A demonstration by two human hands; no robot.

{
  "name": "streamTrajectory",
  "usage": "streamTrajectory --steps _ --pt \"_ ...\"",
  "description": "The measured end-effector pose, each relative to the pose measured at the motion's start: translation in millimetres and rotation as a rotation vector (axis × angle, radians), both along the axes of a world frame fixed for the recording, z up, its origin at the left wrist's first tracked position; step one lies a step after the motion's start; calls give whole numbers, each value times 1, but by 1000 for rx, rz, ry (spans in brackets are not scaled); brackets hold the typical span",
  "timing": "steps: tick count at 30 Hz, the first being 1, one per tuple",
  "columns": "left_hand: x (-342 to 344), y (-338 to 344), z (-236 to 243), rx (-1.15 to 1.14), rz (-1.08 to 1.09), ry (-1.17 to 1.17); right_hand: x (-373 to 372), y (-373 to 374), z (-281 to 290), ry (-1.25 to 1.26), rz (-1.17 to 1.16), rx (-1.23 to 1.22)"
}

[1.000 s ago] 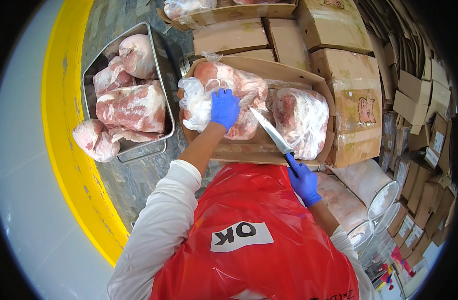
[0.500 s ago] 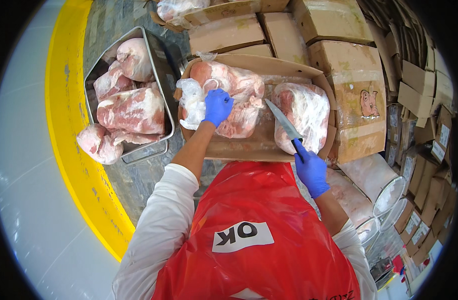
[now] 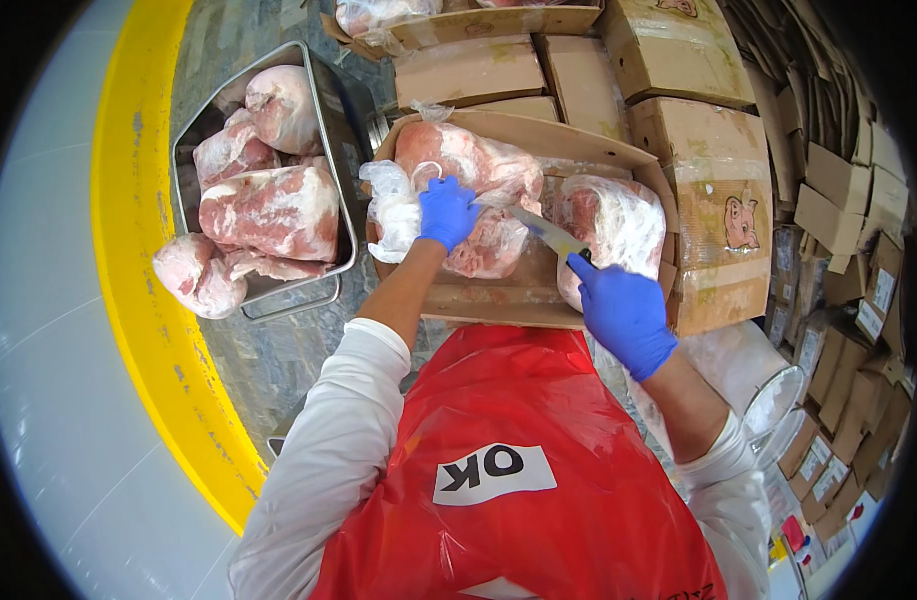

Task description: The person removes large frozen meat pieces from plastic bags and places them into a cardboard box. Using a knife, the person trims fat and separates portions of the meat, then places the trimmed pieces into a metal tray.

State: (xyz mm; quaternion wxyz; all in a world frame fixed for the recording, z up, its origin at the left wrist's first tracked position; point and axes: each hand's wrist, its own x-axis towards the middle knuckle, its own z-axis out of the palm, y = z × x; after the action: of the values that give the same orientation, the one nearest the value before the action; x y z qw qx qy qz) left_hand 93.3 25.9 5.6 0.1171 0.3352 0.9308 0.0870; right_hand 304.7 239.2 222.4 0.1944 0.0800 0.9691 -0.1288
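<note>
An open cardboard box (image 3: 498, 300) in front of me holds large pieces of raw meat in clear plastic. My left hand (image 3: 446, 212), in a blue glove, grips the plastic wrap of the middle meat piece (image 3: 468, 165). My right hand (image 3: 623, 310), also gloved in blue, holds a knife (image 3: 543, 232) whose blade points left onto that wrapped meat. Another wrapped meat piece (image 3: 613, 225) lies at the right end of the box, beside my right hand.
A metal tray (image 3: 328, 150) to the left is piled with unwrapped meat pieces (image 3: 268, 210). Closed cardboard boxes (image 3: 708, 160) are stacked behind and to the right. A yellow floor stripe (image 3: 138, 300) curves on the left. A white plastic roll (image 3: 748, 370) lies right.
My right hand has swung the knife left and lower, from over the right meat piece to the middle one. My left hand kept its grip on the wrap.
</note>
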Motion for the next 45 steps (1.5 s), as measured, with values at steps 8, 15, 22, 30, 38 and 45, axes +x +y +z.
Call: streamTrajectory --steps 8,15,22,30,38,45 --pt "-3 -7 -14 132 94 -86 -94 37 2 -233 182 -37" --pt "-1 -8 -13 258 147 -34 -5 0 -33 -211 -92 -143" --pt "1 -4 -20 222 149 -15 125 -49 -184 179 -437 -426" --pt "9 -4 29 103 -196 97 140 -70 -239 334 -562 -558" --pt "1 43 18 -90 -713 203 180 -74 -212 366 -810 -826" --pt "-17 81 -1 -5 -705 9 212 -61 -179 441 -975 -765"
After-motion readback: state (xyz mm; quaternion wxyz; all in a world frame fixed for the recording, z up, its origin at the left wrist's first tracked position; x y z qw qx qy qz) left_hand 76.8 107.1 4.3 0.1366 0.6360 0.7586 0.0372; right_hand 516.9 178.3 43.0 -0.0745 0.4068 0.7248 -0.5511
